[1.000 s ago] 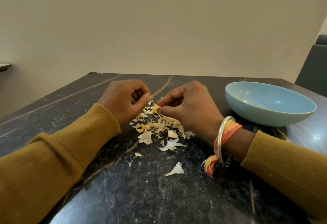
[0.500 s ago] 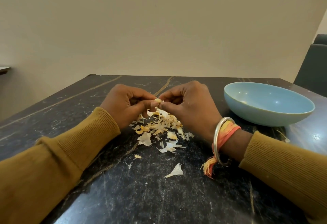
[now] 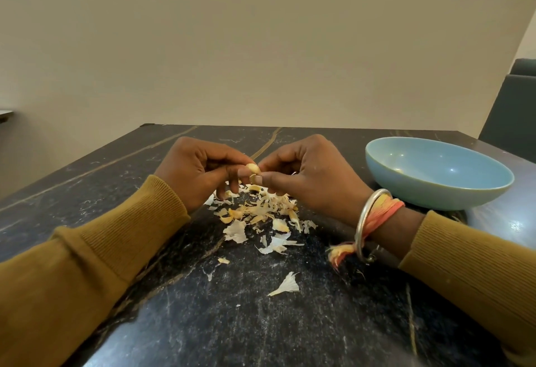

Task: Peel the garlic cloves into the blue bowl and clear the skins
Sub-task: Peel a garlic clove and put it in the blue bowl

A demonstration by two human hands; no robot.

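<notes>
Garlic clove [image 3: 253, 168] now higher above skins [image 3: 261, 213], between left hand [image 3: 197, 172] and right hand [image 3: 313, 181]

I hold the garlic clove [image 3: 253, 168] with my left hand [image 3: 197, 172] and right hand [image 3: 313, 181] above the skins [image 3: 261, 213] on the table [image 3: 261, 323].

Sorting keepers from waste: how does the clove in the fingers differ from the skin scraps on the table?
The garlic clove is a plump, rounded, pale yellow lump; the skin scraps are thin, ragged flakes, white to tan. The clove is one piece, pinched above the table between left hand and right hand; the scraps are many, lying loose on the table. Both are outside the blue bowl.
</notes>
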